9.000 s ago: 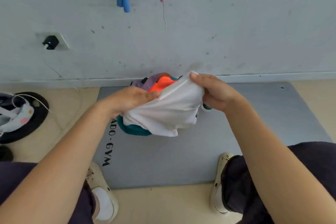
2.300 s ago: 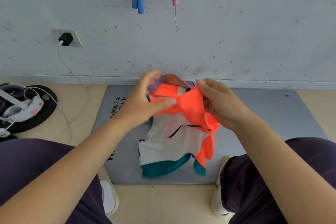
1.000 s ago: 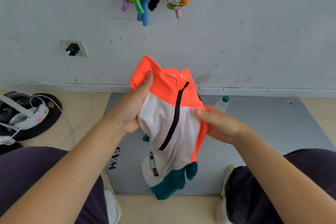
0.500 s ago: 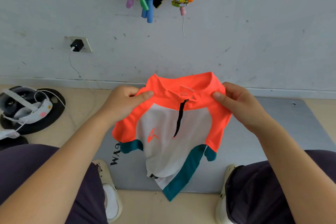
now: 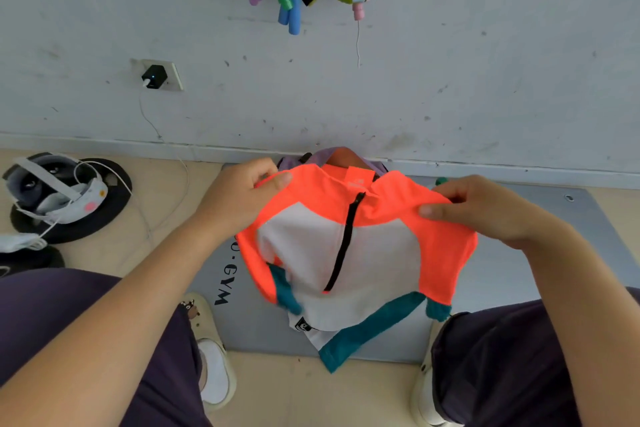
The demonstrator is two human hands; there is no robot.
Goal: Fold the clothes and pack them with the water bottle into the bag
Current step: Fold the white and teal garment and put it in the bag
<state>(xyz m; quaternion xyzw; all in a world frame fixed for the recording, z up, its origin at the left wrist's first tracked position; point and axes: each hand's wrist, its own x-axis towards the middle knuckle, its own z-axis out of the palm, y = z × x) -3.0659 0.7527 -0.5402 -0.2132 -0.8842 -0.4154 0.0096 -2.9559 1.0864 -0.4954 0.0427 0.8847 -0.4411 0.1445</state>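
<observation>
I read bright, even daylight | soft faint shadows, no glare | wide-angle bending at edges | shirt hem [image 5: 332, 350] slightly motion-blurred

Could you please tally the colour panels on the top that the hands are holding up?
Orange zip-front sports top, held by left hand and right hand:
Orange panels: 1
White panels: 1
Teal trim: 1
Black zip: 1
Total: 4 colours
</observation>
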